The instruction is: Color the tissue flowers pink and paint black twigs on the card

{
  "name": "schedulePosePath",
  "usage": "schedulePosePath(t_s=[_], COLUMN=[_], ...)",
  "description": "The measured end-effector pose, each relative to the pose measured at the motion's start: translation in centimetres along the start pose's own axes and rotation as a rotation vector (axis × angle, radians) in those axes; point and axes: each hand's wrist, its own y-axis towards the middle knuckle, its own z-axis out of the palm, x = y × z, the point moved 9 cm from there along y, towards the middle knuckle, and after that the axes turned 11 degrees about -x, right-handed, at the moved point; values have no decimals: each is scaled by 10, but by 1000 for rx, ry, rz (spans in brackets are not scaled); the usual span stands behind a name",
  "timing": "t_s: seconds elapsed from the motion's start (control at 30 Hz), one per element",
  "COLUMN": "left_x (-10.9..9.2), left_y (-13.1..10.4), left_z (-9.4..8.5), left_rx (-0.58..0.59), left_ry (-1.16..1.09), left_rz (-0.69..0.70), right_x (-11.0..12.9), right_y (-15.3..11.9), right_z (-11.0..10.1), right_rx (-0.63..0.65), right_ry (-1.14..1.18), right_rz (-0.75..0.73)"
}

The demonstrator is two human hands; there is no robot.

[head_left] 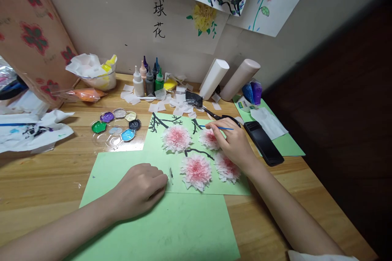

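Observation:
My right hand point(234, 142) holds a thin blue paintbrush point(225, 128) over the upper right part of a green sheet point(180, 188). The brush tip is near a black painted branch point(196, 125). Pink and white paper flowers point(177, 138) are on the sheet, and my right hand partly covers two on the right. Another black branch point(199, 151) runs between the flowers. My left hand point(142, 189) rests with curled fingers at the sheet's left edge, over a larger green sheet point(196, 228); whether it holds anything is hidden.
A paint palette point(115, 130) lies left of the sheet. Paint bottles point(150, 82), paper scraps point(179, 104) and black-handled scissors point(220, 117) are behind it. A black phone point(263, 142) lies right. A tub point(101, 75) and stained tissue point(33, 130) are left; two tall bottles point(240, 79) lean at the wall.

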Motion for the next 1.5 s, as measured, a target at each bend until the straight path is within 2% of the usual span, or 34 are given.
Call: schedulePosePath(t_s=[0.37, 0.93, 1.27, 1.5], left_x=[1, 2, 3, 3], left_y=[-1, -1, -2, -3], left_z=[2, 3, 5, 4], left_rx=[19, 28, 34, 31], left_ry=[-4, -4, 1, -2], left_rz=[-7, -12, -18, -18], right_x=[7, -1, -2, 2], right_y=[3, 0, 2, 3], right_z=[-12, 2, 0, -6], right_rx=[-36, 49, 45, -12], right_ry=[22, 46, 14, 7], right_rz=[3, 43, 49, 20])
